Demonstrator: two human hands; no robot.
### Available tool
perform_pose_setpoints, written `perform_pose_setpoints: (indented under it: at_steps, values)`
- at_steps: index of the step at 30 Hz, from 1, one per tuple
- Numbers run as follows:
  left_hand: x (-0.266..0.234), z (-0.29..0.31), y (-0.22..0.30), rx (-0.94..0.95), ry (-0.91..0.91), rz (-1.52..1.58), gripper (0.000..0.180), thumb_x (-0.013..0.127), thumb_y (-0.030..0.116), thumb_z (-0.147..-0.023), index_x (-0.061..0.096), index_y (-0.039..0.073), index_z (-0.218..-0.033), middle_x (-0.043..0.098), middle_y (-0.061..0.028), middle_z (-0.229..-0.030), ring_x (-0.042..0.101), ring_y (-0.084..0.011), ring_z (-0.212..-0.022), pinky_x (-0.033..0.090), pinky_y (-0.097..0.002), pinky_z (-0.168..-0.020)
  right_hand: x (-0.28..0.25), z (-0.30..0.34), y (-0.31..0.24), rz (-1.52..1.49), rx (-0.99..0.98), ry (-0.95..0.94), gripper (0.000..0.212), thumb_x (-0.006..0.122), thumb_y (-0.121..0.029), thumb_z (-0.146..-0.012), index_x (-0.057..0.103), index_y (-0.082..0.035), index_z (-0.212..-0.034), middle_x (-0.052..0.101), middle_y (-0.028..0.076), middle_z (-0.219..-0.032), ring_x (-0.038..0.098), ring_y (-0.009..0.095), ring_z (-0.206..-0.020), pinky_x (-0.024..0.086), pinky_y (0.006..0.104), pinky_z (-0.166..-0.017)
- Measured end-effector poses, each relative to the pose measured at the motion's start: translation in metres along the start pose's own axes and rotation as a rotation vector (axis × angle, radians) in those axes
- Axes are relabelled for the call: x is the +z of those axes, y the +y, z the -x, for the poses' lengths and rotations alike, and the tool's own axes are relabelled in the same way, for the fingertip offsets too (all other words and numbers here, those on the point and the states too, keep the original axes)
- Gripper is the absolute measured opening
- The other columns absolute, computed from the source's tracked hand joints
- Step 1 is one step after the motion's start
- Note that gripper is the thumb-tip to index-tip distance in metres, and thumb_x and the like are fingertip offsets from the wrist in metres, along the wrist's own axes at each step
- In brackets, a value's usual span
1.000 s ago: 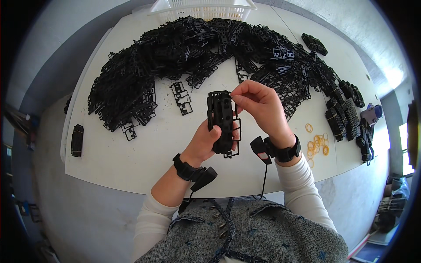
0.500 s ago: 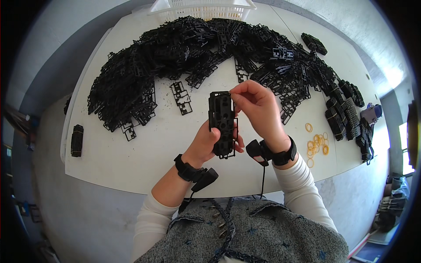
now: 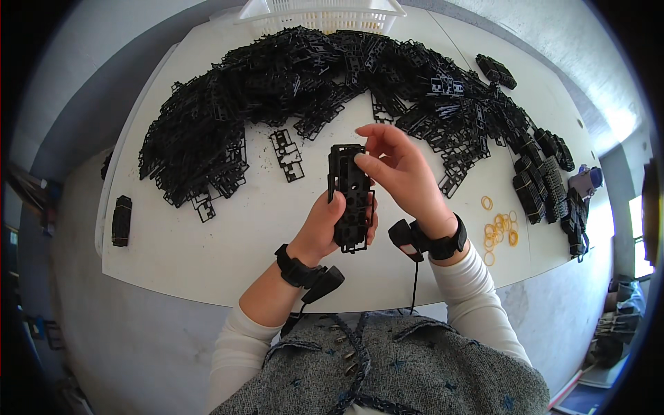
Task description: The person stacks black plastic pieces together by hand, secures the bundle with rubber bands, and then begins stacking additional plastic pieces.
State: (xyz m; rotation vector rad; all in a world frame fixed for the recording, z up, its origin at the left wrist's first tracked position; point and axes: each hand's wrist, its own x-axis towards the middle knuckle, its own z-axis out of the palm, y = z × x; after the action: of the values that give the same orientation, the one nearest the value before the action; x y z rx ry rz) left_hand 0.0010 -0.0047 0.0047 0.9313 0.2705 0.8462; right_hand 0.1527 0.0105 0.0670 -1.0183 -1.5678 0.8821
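Observation:
Over the middle of the table my left hand [image 3: 323, 220] grips a thick stack of black plastic frames [image 3: 351, 197]. Its thumb lies along the stack's left side, and fingertips show at the right side. The stack is held lengthwise away from me, with small openings along its top face. My right hand [image 3: 404, 173] is at the stack's far right corner, thumb tip at the top face and index finger raised apart from it. Nothing shows between these fingers. Beyond the stack, a single loose black frame [image 3: 286, 155] lies flat on the white table [image 3: 207, 259].
A big heap of black frames [image 3: 256, 90] arcs across the table. Tan rubber bands [image 3: 499, 230] lie at the right, near bundled frames [image 3: 531, 187]. Another bundle [image 3: 121, 221] stands at the left edge. A white basket [image 3: 318, 15] sits behind the heap.
My right hand's fingers have opened from a pinch at the stack's far corner. The index finger has lifted away, and the thumb has moved onto the top face.

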Motion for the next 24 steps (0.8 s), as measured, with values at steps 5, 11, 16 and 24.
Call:
perform_pose_setpoints:
  at_steps: [5,11,16,24]
  values:
    - [-0.002,0.001,0.001,-0.02,-0.06,0.069,0.078,0.045,0.067,-0.08,0.039,0.001,-0.121,0.054,-0.0086,-0.091,0.057,-0.0189,-0.067,0.048,-0.0311,-0.056,-0.002,-0.001,-0.005,-0.013,0.092,-0.162,0.028,0.051,-0.012,-0.091,0.051,-0.002,-0.118,0.055,-0.002,-0.081,0.049,0.004,-0.068,0.044,0.0188,-0.06]
    - [-0.012,-0.002,0.001,-0.052,-0.202,0.172,0.073,0.056,0.058,-0.079,0.037,0.001,-0.121,0.054,-0.0114,-0.096,0.059,-0.0204,-0.072,0.05,-0.0316,-0.058,0.0,0.0,-0.014,-0.189,0.293,-0.2,0.028,0.049,-0.015,-0.093,0.051,-0.002,-0.117,0.057,-0.002,-0.084,0.049,0.002,-0.069,0.041,0.0166,-0.055]
    - [0.01,-0.006,0.009,0.135,0.099,0.061,0.062,0.064,0.04,-0.082,0.036,0.001,-0.121,0.056,-0.0138,-0.096,0.061,-0.021,-0.071,0.052,-0.0321,-0.06,0.005,0.0,-0.008,-0.153,0.224,-0.071,0.027,0.048,-0.013,-0.093,0.052,-0.001,-0.116,0.059,0.0,-0.087,0.05,0.002,-0.069,0.041,0.0166,-0.054]
    - [0.004,-0.003,0.018,-0.106,0.172,0.001,0.045,0.056,0.007,-0.078,0.037,0.0,-0.118,0.057,-0.0132,-0.085,0.061,-0.0213,-0.065,0.053,-0.032,-0.056,0.01,0.001,0.003,-0.138,0.121,-0.057,0.027,0.049,-0.012,-0.092,0.052,0.001,-0.116,0.06,0.001,-0.092,0.052,0.005,-0.079,0.044,0.021,-0.067]
